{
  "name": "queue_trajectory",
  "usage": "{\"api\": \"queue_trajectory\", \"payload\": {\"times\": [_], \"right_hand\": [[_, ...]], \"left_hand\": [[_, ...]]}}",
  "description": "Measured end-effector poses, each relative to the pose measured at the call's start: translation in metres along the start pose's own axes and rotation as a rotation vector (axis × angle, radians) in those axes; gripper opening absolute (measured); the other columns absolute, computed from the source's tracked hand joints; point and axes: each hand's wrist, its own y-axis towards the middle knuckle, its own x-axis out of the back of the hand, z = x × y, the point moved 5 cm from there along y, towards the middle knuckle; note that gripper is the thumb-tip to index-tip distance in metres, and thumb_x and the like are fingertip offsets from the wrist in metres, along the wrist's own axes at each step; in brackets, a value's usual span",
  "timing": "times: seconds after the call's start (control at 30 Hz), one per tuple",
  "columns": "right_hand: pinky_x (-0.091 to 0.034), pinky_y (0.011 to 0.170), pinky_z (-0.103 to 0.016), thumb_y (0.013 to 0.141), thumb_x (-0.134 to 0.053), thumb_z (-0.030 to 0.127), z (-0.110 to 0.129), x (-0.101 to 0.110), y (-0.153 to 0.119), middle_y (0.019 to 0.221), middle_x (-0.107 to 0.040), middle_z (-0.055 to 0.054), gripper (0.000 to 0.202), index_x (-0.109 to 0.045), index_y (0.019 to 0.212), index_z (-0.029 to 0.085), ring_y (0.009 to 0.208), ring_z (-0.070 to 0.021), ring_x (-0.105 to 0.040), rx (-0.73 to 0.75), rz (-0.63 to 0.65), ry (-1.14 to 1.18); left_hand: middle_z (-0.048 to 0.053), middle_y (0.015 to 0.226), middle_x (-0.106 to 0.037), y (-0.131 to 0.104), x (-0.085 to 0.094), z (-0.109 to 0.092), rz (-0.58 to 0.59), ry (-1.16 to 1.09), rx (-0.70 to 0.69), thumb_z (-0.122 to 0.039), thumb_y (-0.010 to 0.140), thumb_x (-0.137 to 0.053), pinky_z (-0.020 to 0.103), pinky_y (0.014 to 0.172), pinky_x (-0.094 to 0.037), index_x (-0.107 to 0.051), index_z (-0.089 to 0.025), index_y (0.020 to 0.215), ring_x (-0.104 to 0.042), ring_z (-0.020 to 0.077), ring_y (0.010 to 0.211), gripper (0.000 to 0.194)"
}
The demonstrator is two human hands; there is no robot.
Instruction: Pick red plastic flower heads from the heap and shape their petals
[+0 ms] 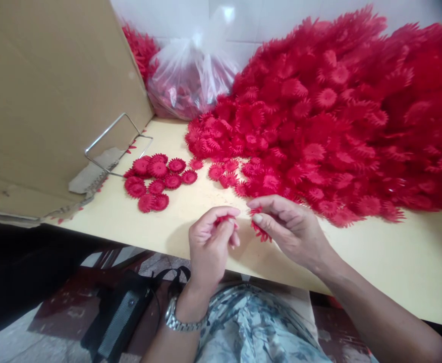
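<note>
Near the table's front edge, my left hand (212, 242) is closed, its thumb and fingers pinching a small red piece (226, 219) that is mostly hidden. Just to its right, my right hand (287, 229) holds a red petalled piece (261, 229) between thumb and index finger, petals pointing down. The two hands are close but apart. Beyond them to the left lies a small group of darker red rosettes (157, 174). A large heap of red toothed discs (319, 121) covers the back right, with a few loose ones (226, 174) at its near left edge.
A cardboard box (54, 91) stands at the left, with a bent metal wire frame (105, 132) against it. A clear plastic bag (194, 80) of red pieces sits by the back wall. The cream table (376, 257) ends near my lap; a black bag (120, 312) is below.
</note>
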Motion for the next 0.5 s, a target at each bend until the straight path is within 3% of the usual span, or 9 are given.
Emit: {"api": "queue_trajectory", "payload": {"times": [0.13, 0.23, 0.37, 0.5], "right_hand": [[-0.039, 0.05, -0.022, 0.084, -0.056, 0.037, 0.0, -0.001, 0.0, 0.063, -0.056, 0.003, 0.025, -0.056, 0.1, 0.018, 0.054, -0.0096, -0.05, -0.029, 0.017, 0.001], [-0.037, 0.046, -0.02, 0.083, -0.057, 0.039, 0.001, -0.003, 0.0, 0.059, -0.054, 0.004, 0.025, -0.053, 0.097, 0.018, 0.049, -0.0084, -0.048, -0.066, 0.038, 0.083], [-0.037, 0.044, -0.02, 0.081, -0.059, 0.045, 0.007, -0.007, 0.001, 0.056, -0.054, 0.005, 0.027, -0.052, 0.09, 0.02, 0.047, -0.0083, -0.048, -0.079, 0.092, 0.222], [-0.039, 0.048, -0.021, 0.078, -0.064, 0.042, 0.011, -0.005, -0.001, 0.06, -0.053, 0.004, 0.027, -0.054, 0.09, 0.02, 0.053, -0.0088, -0.049, -0.05, 0.124, 0.239]], "left_hand": [[-0.002, 0.067, -0.059, 0.0, -0.01, 0.002, 0.206, 0.055, 0.065, -0.026, 0.078, -0.063, 0.018, 0.046, -0.04, -0.064, -0.018, 0.087, -0.05, 0.0053, 0.049, 0.012], [-0.002, 0.061, -0.059, 0.001, -0.015, 0.007, 0.277, 0.092, 0.158, -0.024, 0.076, -0.066, 0.017, 0.042, -0.037, -0.064, -0.016, 0.083, -0.047, 0.0045, 0.043, 0.01], [-0.003, 0.053, -0.056, 0.001, -0.014, 0.011, 0.208, 0.022, 0.204, -0.027, 0.075, -0.065, 0.017, 0.038, -0.034, -0.063, -0.016, 0.076, -0.046, 0.0057, 0.039, 0.011], [-0.004, 0.05, -0.053, 0.003, -0.006, 0.01, 0.014, -0.082, 0.207, -0.027, 0.073, -0.064, 0.016, 0.035, -0.031, -0.058, -0.016, 0.065, -0.042, 0.0045, 0.036, 0.016]]}}
